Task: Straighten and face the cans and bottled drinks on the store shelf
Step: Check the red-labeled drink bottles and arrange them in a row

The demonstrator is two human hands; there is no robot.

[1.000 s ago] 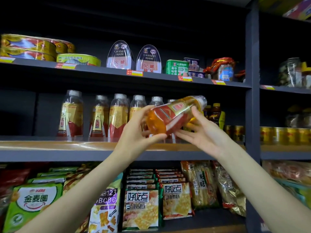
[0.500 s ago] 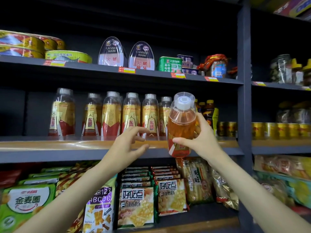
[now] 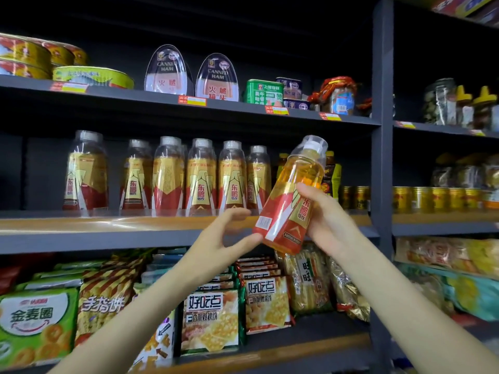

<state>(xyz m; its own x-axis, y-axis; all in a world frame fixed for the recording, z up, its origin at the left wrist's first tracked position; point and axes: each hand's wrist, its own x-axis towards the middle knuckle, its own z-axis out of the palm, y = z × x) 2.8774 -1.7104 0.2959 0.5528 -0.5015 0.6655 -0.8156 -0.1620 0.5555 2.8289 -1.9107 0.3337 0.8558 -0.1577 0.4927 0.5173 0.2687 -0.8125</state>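
My right hand point(image 3: 328, 217) grips an orange drink bottle point(image 3: 290, 201) with a red and gold label and a clear cap. The bottle is off the shelf, in front of the middle shelf point(image 3: 108, 233), tilted with its top to the upper right. My left hand point(image 3: 224, 238) is beside the bottle's base, fingers curved, its thumb tip touching the bottom left of the bottle. Several matching bottles point(image 3: 201, 176) stand in a row on the middle shelf, labels mostly facing forward, with a gap after the leftmost one point(image 3: 86, 171).
Gold cans point(image 3: 353, 198) and dark bottles stand right of the row, beside the grey upright post point(image 3: 380, 157). Tins and canned ham point(image 3: 217, 76) fill the top shelf. Snack packets point(image 3: 210, 322) fill the shelf below. Jars and more cans occupy the bay to the right.
The bottle went from lying sideways in both hands to upright in my right hand, and now tilts to the right. My left hand let go, then returned to touch its base.
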